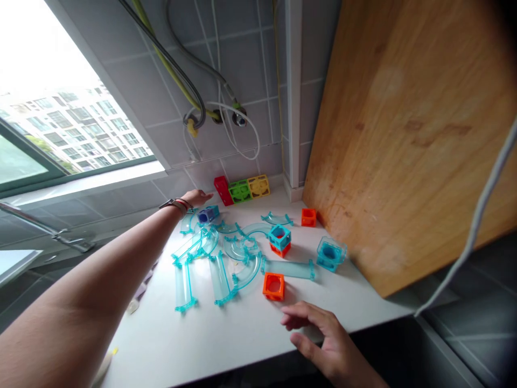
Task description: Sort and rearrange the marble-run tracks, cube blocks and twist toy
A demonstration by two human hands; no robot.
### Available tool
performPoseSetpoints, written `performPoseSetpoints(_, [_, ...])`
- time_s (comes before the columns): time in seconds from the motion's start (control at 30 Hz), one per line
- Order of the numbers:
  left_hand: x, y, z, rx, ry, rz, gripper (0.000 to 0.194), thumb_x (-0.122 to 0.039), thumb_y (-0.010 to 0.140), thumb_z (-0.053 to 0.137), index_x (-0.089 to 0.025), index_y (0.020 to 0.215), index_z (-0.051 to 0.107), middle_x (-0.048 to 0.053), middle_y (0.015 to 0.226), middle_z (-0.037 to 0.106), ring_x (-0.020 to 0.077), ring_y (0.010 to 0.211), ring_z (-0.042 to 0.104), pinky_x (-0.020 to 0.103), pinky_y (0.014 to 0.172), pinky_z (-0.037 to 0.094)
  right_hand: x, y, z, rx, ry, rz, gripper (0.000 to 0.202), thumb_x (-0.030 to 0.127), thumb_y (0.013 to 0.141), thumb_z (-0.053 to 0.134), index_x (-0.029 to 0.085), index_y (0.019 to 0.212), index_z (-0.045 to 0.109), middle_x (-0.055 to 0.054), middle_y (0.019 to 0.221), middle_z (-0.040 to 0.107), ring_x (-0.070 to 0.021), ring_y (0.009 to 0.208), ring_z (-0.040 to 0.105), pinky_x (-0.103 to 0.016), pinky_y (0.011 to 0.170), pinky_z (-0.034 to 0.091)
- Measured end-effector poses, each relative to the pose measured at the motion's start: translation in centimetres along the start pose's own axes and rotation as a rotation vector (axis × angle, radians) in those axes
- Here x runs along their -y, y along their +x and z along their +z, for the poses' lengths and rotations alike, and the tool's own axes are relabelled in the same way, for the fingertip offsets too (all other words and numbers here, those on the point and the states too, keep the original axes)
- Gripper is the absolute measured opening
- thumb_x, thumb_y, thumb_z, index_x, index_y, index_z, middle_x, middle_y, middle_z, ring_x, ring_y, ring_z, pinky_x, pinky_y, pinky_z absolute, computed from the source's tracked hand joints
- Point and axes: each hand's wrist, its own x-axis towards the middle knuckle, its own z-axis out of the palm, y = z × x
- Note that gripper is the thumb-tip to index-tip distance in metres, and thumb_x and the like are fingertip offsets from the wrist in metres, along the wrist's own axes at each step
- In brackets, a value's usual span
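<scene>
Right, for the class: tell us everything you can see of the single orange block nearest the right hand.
The orange block is a cube with squared edges and a large round opening in the face turned to the camera; its material looks like hard, opaque plastic. It seems whole and sits by itself on the white tabletop, on the near side of the straight, see-through teal track piece. The right hand is close but not touching it. Its far side is hidden.

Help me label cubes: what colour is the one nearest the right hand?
The cube is orange, clearest in head view.
</scene>
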Motion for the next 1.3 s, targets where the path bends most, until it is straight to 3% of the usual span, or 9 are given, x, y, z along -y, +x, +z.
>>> performPoseSetpoints(0.23, [-1.0, -4.9, -3.3, -0.070, -0.048, -0.008, 0.048, -0.068, 0.067, 0.073, -0.020, 0.068, 0.070, 0.009, 0.069, 0.072, 0.0295, 0.085, 0.071, 0.031, 0.080, 0.053, 0.5, 0.6, 0.2, -0.001, -0.002, 0.044, 0.037, 0.043, 0.097, 0.066, 0.022, 0.127, 0.072, -0.012, 0.111, 0.076, -0.0260, 0.101, 0.073, -0.039, 0.094, 0.059])
performPoseSetpoints(0.4, [-4.4, -10.0, -3.4, -0.226, -0.286, 0.106, 0.035, -0.052, 0.081, 0.069, -0.018, 0.079, 0.074, 0.012, 0.081, 0.076, 0.0295, 0.084, 0.073, 0.035, 0.077, 0.054, 0.4, 0.8, 0.4, -0.026, 0.020, 0.042, 0.036, 0.043, 0.096, 0.067, 0.022, 0.124, 0.072, -0.011, 0.110, 0.076, -0.0247, 0.101, 0.072, -0.037, 0.092, 0.058])
performPoseSetpoints(0.5, [-7.5, -15.5, -1.2, -0.315, -0.468, 0.239, 0.037, -0.048, 0.094, 0.054, -0.017, 0.100, 0.073, 0.012, 0.098, 0.078, 0.0253, 0.090, 0.074, 0.033, 0.078, 0.056, 0.0, 0.8, 0.5, -0.036, 0.020, 0.047, 0.035, 0.044, 0.096, 0.068, 0.022, 0.123, 0.073, -0.010, 0.109, 0.076, -0.0242, 0.100, 0.072, -0.036, 0.091, 0.057])
performPoseSetpoints(0.6, [-10.2, -23.2, 2.6, -0.339, -0.611, 0.387, 0.036, -0.046, 0.100, 0.049, -0.018, 0.108, 0.070, 0.010, 0.100, 0.078, 0.0213, 0.088, 0.074, 0.031, 0.076, 0.059, -0.3, 0.9, 0.6, -0.041, 0.011, 0.056, 0.037, 0.046, 0.095, 0.068, 0.022, 0.123, 0.073, -0.010, 0.109, 0.076, -0.0244, 0.098, 0.072, -0.036, 0.088, 0.057])
performPoseSetpoints(0.7, [-11.5, -30.5, 7.4, -0.345, -0.743, 0.576, 0.022, -0.037, 0.101, 0.053, -0.023, 0.105, 0.069, 0.008, 0.103, 0.076, 0.0198, 0.087, 0.072, 0.032, 0.077, 0.060, -0.3, 1.0, 0.7, -0.047, -0.011, 0.060, 0.038, 0.048, 0.094, 0.069, 0.021, 0.122, 0.074, -0.010, 0.107, 0.077, -0.0250, 0.096, 0.072, -0.035, 0.085, 0.057])
performPoseSetpoints(0.8, [-11.8, -34.9, 11.3, -0.396, -0.667, 0.675, 0.016, -0.029, 0.101, 0.055, -0.025, 0.111, 0.066, 0.009, 0.113, 0.072, 0.0238, 0.105, 0.068, 0.040, 0.091, 0.058, 0.0, 1.1, 0.8, -0.062, -0.042, 0.049, 0.040, 0.050, 0.093, 0.070, 0.020, 0.120, 0.074, -0.010, 0.104, 0.078, -0.0247, 0.091, 0.072, -0.034, 0.081, 0.057])
performPoseSetpoints(1.0, [-11.8, -35.9, 14.3, -0.478, -0.432, 0.732, 0.022, -0.012, 0.098, 0.050, -0.026, 0.109, 0.064, 0.010, 0.120, 0.067, 0.0274, 0.113, 0.063, 0.044, 0.094, 0.057, -0.1, 1.3, 1.3, -0.109, -0.089, 0.010, 0.040, 0.054, 0.094, 0.065, 0.016, 0.084, 0.073, -0.007, 0.085, 0.074, -0.0215, 0.080, 0.070, -0.031, 0.074, 0.057])
performPoseSetpoints(1.17, [-11.6, -35.8, 14.4, -0.496, -0.431, 0.728, 0.022, -0.013, 0.097, 0.050, -0.024, 0.112, 0.061, 0.010, 0.120, 0.066, 0.0271, 0.112, 0.063, 0.044, 0.097, 0.055, -0.5, 1.5, 1.8, -0.200, -0.056, 0.008, 0.042, 0.057, 0.091, 0.068, 0.016, 0.085, 0.072, -0.007, 0.080, 0.073, -0.0201, 0.075, 0.070, -0.030, 0.069, 0.058])
performPoseSetpoints(1.3, [-11.4, -35.8, 14.4, -0.507, -0.480, 0.697, 0.018, -0.015, 0.098, 0.048, -0.024, 0.106, 0.061, 0.008, 0.111, 0.067, 0.0260, 0.106, 0.064, 0.042, 0.094, 0.055, 1.4, 2.9, 0.3, -0.288, -0.066, -0.064, 0.041, 0.057, 0.091, 0.067, 0.017, 0.087, 0.070, -0.007, 0.079, 0.074, -0.0194, 0.071, 0.070, -0.032, 0.071, 0.060])
